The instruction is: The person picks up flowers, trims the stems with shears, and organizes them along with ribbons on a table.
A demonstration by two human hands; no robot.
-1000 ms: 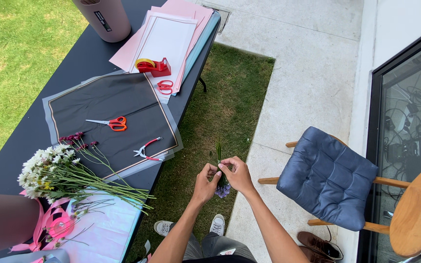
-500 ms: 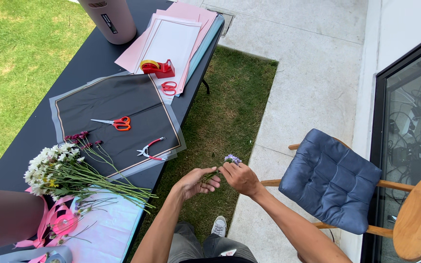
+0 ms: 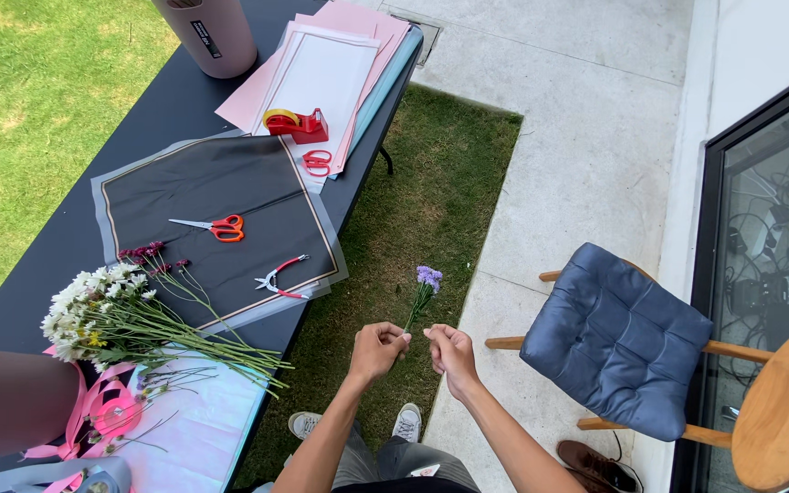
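Purple-headed and thin-stemmed, a small cut flower [image 3: 427, 278] stands nearly upright in the air beside the long dark folding table [image 3: 75, 228], over the strip of grass. Its green stem runs down to the left hand [image 3: 378, 350], which pinches the lower end between thumb and fingertips; the bloom sits at about one o'clock from that hand. The right hand [image 3: 450, 351] is just beside the left, at three o'clock from it, fingers curled together near the stem's base; whether it actually grips the stem cannot be told. At nine o'clock from the hands, a bunch of white daisies with long green stems [image 3: 111, 315] lies on the table. Orange-handled scissors [image 3: 216, 225] rest on a black wrapping sheet at eleven o'clock. A wooden chair with a blue quilted cushion [image 3: 618, 338] stands at three o'clock.
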